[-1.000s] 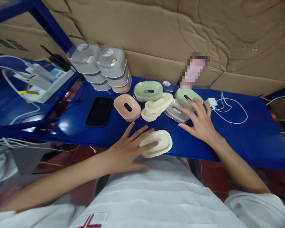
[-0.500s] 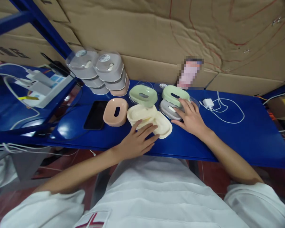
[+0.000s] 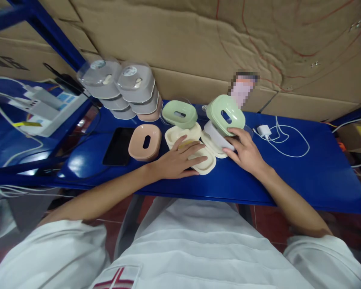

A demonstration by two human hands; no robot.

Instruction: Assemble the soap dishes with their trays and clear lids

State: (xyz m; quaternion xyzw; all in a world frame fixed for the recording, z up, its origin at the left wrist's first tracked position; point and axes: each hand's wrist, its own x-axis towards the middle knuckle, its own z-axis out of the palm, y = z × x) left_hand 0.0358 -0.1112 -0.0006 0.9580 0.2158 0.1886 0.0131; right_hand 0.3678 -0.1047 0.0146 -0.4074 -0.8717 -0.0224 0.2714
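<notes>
My left hand [image 3: 177, 160] lies flat, fingers spread, on a cream soap dish [image 3: 204, 162] at the front of the blue shelf [image 3: 303, 176]. Another cream dish [image 3: 179, 134] sits just behind it. My right hand [image 3: 243, 150] grips a grey soap dish [image 3: 216, 134] and tilts it up; a green dish [image 3: 225, 114] leans on top of it. A second green dish [image 3: 179, 113] and a pink dish [image 3: 145, 141] rest further left.
Stacks of grey lidded soap boxes [image 3: 120, 86] stand at the back left. A black phone [image 3: 118, 146] lies beside the pink dish. A white charger and cable [image 3: 276, 138] lie to the right. Cardboard [image 3: 198, 44] walls off the back. A power strip [image 3: 39, 108] lies far left.
My left hand slid the cream dish away from me into the cluster. My right hand closed on the grey dish and tipped it up, lifting the green dish with it.
</notes>
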